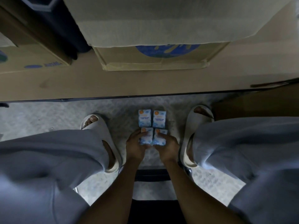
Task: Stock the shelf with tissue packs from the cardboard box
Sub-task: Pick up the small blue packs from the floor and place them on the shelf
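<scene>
Speckled grey floor fills the middle band of the frame, dimly lit, seen from straight above between a seated person's knees in pale grey trousers. Four tissue packs lie flat on it at the centre of the frame in a two-by-two block, edges touching, blue and white with an orange dot at each top corner.

The left hand grips the lower left pack, fingers curled over its outer edge and thumb on its face. The right hand holds the lower right pack the same way from the other side. The upper two packs lie free, just above the held pair. Both forearms run down to the bottom edge of the frame.

One pale slipper sits left of the packs and another right of them, each well apart from the block.

Above the floor a beige board crosses the whole frame. On it, at upper centre, stands a cardboard box with a round blue print, its top covered by a pale sheet. A second box with blue marks sits at upper left. A dark bar crosses between the forearms at lower centre.
</scene>
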`<control>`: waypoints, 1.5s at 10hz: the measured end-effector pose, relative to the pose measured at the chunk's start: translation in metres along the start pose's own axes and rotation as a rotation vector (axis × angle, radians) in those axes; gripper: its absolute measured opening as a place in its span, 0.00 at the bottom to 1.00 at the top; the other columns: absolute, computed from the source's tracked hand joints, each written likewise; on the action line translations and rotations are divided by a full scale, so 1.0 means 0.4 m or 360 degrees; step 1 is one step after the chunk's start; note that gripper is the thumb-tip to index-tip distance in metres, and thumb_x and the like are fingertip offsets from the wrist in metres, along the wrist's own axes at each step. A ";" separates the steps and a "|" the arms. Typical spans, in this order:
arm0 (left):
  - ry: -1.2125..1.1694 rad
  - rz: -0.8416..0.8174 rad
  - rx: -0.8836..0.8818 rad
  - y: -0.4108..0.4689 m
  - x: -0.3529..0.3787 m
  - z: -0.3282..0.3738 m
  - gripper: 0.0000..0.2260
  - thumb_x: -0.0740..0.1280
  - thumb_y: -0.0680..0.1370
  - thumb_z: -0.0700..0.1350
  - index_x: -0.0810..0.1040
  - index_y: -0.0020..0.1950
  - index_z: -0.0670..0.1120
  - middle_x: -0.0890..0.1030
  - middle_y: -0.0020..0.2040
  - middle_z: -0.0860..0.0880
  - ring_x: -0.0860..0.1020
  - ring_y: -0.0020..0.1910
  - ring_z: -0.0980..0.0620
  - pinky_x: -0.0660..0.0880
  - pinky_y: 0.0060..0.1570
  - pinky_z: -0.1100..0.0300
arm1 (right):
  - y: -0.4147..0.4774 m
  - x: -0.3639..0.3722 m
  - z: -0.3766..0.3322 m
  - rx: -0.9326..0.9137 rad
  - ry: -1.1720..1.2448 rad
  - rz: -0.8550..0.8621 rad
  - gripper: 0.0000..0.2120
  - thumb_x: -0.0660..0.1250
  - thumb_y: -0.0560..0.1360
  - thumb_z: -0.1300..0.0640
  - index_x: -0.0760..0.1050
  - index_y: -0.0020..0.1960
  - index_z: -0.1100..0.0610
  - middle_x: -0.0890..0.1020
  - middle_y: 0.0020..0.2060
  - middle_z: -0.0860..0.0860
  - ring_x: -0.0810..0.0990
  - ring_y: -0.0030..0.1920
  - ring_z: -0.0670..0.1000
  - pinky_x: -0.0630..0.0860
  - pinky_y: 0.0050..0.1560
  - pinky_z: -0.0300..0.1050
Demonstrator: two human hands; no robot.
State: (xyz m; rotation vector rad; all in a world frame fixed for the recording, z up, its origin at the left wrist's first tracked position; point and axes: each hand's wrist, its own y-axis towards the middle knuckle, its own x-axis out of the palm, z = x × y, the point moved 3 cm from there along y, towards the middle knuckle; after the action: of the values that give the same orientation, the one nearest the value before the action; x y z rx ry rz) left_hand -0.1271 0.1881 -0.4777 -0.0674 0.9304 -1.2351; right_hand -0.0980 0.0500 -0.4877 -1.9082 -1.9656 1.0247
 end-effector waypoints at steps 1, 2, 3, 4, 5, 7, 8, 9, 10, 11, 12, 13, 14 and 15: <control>-0.0358 0.0058 -0.0086 -0.013 0.001 0.004 0.23 0.74 0.65 0.28 0.79 0.59 0.38 0.79 0.57 0.50 0.78 0.56 0.55 0.73 0.54 0.67 | -0.005 -0.012 -0.002 -0.0088 -0.0204 -0.0028 0.18 0.78 0.63 0.67 0.81 0.52 0.59 0.82 0.49 0.52 0.80 0.47 0.46 0.75 0.46 0.26; -0.0536 0.0106 -0.0170 -0.022 0.000 -0.006 0.22 0.74 0.63 0.26 0.80 0.57 0.35 0.80 0.55 0.48 0.80 0.48 0.55 0.80 0.48 0.58 | -0.015 -0.015 -0.009 -0.0045 -0.0225 -0.0068 0.16 0.77 0.64 0.65 0.82 0.51 0.57 0.84 0.49 0.52 0.81 0.48 0.46 0.76 0.47 0.29; -0.0595 0.0067 -0.0227 -0.030 -0.005 -0.007 0.17 0.73 0.67 0.27 0.80 0.55 0.33 0.81 0.49 0.52 0.82 0.43 0.58 0.79 0.40 0.65 | -0.027 -0.020 -0.013 0.0044 -0.0143 -0.0111 0.16 0.77 0.64 0.63 0.82 0.50 0.54 0.84 0.49 0.52 0.83 0.49 0.49 0.81 0.51 0.45; -0.0578 0.0087 -0.0171 -0.043 -0.023 0.016 0.17 0.76 0.65 0.30 0.82 0.53 0.38 0.81 0.50 0.52 0.80 0.43 0.60 0.76 0.41 0.70 | -0.049 -0.031 -0.049 -0.0019 -0.0140 -0.0109 0.16 0.78 0.62 0.60 0.82 0.48 0.50 0.85 0.47 0.50 0.83 0.48 0.48 0.81 0.51 0.52; -0.0509 0.0075 -0.0072 -0.062 -0.056 0.049 0.18 0.77 0.65 0.33 0.82 0.53 0.41 0.81 0.50 0.53 0.80 0.48 0.53 0.77 0.45 0.70 | -0.065 -0.041 -0.092 -0.0139 -0.0187 -0.0069 0.16 0.79 0.60 0.63 0.83 0.46 0.53 0.85 0.45 0.53 0.84 0.46 0.51 0.81 0.49 0.55; -0.0483 0.0206 0.0166 -0.109 -0.153 0.146 0.19 0.76 0.65 0.30 0.82 0.54 0.42 0.79 0.51 0.55 0.79 0.53 0.51 0.78 0.53 0.60 | -0.121 -0.084 -0.237 -0.0317 -0.0210 -0.0143 0.14 0.73 0.70 0.63 0.81 0.54 0.56 0.82 0.52 0.54 0.79 0.56 0.54 0.71 0.57 0.38; -0.0550 0.0317 0.0232 -0.132 -0.214 0.207 0.18 0.74 0.66 0.27 0.82 0.54 0.36 0.79 0.53 0.46 0.79 0.50 0.49 0.74 0.41 0.75 | -0.157 -0.120 -0.328 -0.0478 -0.0258 -0.0115 0.17 0.74 0.68 0.64 0.81 0.56 0.56 0.82 0.53 0.53 0.79 0.53 0.50 0.68 0.49 0.25; -0.0560 0.0424 0.0384 -0.155 -0.277 0.280 0.18 0.74 0.66 0.27 0.82 0.55 0.36 0.78 0.54 0.45 0.78 0.52 0.49 0.71 0.42 0.78 | -0.201 -0.147 -0.437 -0.0676 -0.0182 0.0032 0.16 0.77 0.63 0.69 0.83 0.49 0.60 0.82 0.49 0.53 0.81 0.47 0.48 0.68 0.41 0.19; -0.0524 0.0512 0.0514 -0.183 -0.355 0.352 0.20 0.76 0.64 0.31 0.83 0.55 0.41 0.78 0.59 0.49 0.78 0.56 0.52 0.71 0.49 0.78 | -0.256 -0.177 -0.537 -0.0871 -0.0117 0.0038 0.18 0.78 0.60 0.68 0.84 0.47 0.57 0.82 0.47 0.50 0.81 0.48 0.49 0.74 0.48 0.28; -0.0524 0.0578 0.0633 -0.215 -0.430 0.416 0.21 0.77 0.64 0.34 0.83 0.55 0.46 0.77 0.61 0.51 0.76 0.59 0.54 0.70 0.55 0.75 | -0.313 -0.208 -0.630 -0.1003 -0.0164 -0.0016 0.18 0.78 0.61 0.66 0.83 0.50 0.55 0.79 0.52 0.49 0.78 0.49 0.46 0.67 0.45 0.19; -0.0556 0.0688 0.0729 -0.268 -0.505 0.475 0.21 0.78 0.64 0.37 0.83 0.56 0.48 0.76 0.63 0.52 0.76 0.60 0.56 0.72 0.61 0.65 | -0.386 -0.239 -0.722 -0.1218 -0.0149 0.0004 0.19 0.78 0.62 0.66 0.83 0.52 0.57 0.75 0.53 0.48 0.76 0.50 0.44 0.62 0.45 0.16; -0.0592 0.0829 0.0861 -0.335 -0.575 0.516 0.21 0.79 0.65 0.39 0.83 0.56 0.49 0.76 0.64 0.52 0.76 0.60 0.56 0.74 0.58 0.67 | -0.454 -0.260 -0.793 -0.1399 -0.0139 0.0058 0.19 0.79 0.62 0.62 0.83 0.52 0.55 0.75 0.54 0.48 0.74 0.51 0.42 0.61 0.46 0.15; -0.0611 0.0957 0.1026 -0.399 -0.636 0.550 0.21 0.79 0.65 0.39 0.83 0.57 0.48 0.76 0.63 0.51 0.77 0.59 0.54 0.75 0.51 0.72 | -0.513 -0.271 -0.853 -0.1539 -0.0098 0.0062 0.19 0.80 0.63 0.60 0.83 0.53 0.53 0.74 0.54 0.46 0.75 0.52 0.42 0.64 0.46 0.16; -0.0564 0.1132 0.1170 -0.442 -0.700 0.584 0.20 0.79 0.66 0.40 0.83 0.57 0.48 0.77 0.63 0.52 0.78 0.59 0.52 0.78 0.51 0.63 | -0.567 -0.275 -0.916 -0.1705 -0.0046 0.0092 0.19 0.79 0.63 0.59 0.83 0.53 0.52 0.73 0.54 0.45 0.73 0.53 0.41 0.65 0.47 0.18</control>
State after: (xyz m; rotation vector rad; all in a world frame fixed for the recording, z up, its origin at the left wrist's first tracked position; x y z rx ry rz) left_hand -0.1223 0.2528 -0.0777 0.5665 0.1139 -0.7865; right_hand -0.0442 0.0846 -0.0477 -2.3719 -2.7863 -0.1125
